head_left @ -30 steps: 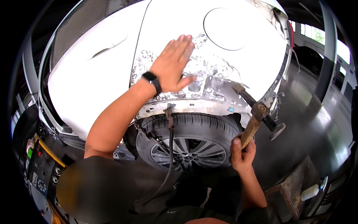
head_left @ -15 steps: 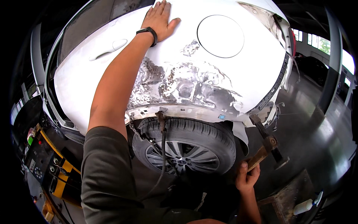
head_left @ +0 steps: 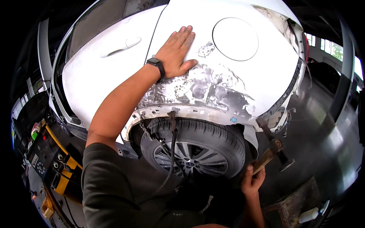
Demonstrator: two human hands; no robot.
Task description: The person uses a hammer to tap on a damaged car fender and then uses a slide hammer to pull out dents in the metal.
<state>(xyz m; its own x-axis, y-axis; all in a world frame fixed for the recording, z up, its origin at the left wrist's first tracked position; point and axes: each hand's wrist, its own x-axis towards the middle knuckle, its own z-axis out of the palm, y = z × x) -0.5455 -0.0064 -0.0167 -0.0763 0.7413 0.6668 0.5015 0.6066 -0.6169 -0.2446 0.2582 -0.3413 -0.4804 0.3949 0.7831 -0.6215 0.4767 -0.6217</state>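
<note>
My left hand (head_left: 175, 55) lies flat with fingers outstretched on a white car's rear side panel (head_left: 273, 68), left of the round fuel flap (head_left: 235, 39). Below it is a patch of bare, scuffed, mottled metal (head_left: 205, 89) above the wheel arch. My right hand (head_left: 253, 180) grips the wooden handle of a body hammer (head_left: 272, 148), held low beside the rear tyre (head_left: 228, 136), with its dark metal head upward. A rusty clamp (head_left: 172, 117) with a dark cable hangs from the arch lip over the wheel.
A yellow and black machine (head_left: 61, 176) stands at lower left. A worn metal stand (head_left: 285, 207) with a white spray bottle (head_left: 308, 214) is at lower right. A grey pillar (head_left: 340, 95) and a dark car (head_left: 323, 74) are at the right; grey floor (head_left: 311, 133) runs beside the car.
My left hand rose high on the panel by half a second ago, then came back down partway. My right hand and the hammer dropped lower over the first half second. The view shifted slightly.
</note>
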